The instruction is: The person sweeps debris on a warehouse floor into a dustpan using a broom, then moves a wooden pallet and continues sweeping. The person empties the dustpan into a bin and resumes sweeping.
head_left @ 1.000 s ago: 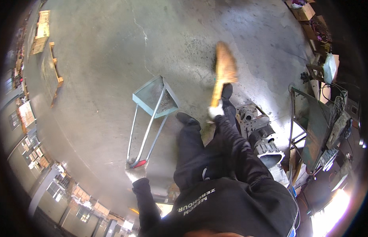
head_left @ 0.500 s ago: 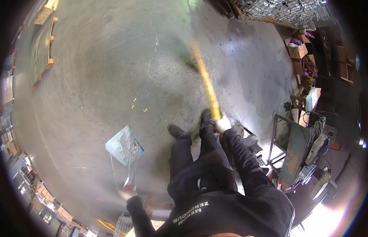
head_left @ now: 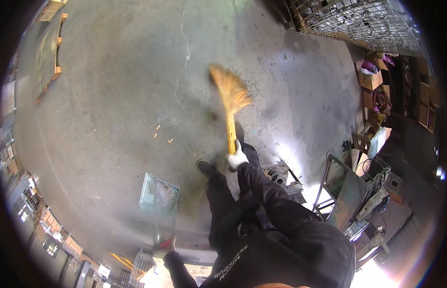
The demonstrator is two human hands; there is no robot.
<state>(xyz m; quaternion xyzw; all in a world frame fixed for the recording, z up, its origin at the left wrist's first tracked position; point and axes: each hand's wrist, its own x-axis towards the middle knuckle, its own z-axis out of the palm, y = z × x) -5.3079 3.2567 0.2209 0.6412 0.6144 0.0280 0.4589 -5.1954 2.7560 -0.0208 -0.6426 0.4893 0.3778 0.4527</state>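
Across scuffed grey concrete floor [head_left: 120,91], head view:

1. Golden straw broom with fan-shaped bristle head and slim stick handle [head_left: 229,108]: in front of the feet, blurred at the tips; whether the bristles touch the floor cannot be told.

2. Right hand in a white glove [head_left: 238,158]: fingers wrapped around the lower handle.

3. Pale blue-green box-shaped dustpan, thin-walled, probably sheet metal [head_left: 148,193]: left of the legs, its upright handle reaching back toward the body.

4. Left hand [head_left: 164,246]: blurred, apparently closed on the dustpan's red grip [head_left: 167,243].

5. Loose grey grit [head_left: 166,194]: granular, lying inside the dustpan.

6. Small tan stub-like pieces [head_left: 170,141]: a few, loose on the floor, between dustpan and bristles, apart from both.

Progress, as judged: sweeping part done; grit is gathered, the tan pieces remain outside.

7. Surroundings: grey cast-metal machine part, rounded and ported [head_left: 277,176], right of the legs; silvery wire-mesh cage [head_left: 353,26], upper right; brown cardboard box [head_left: 370,79], square-cut, holding purple material.
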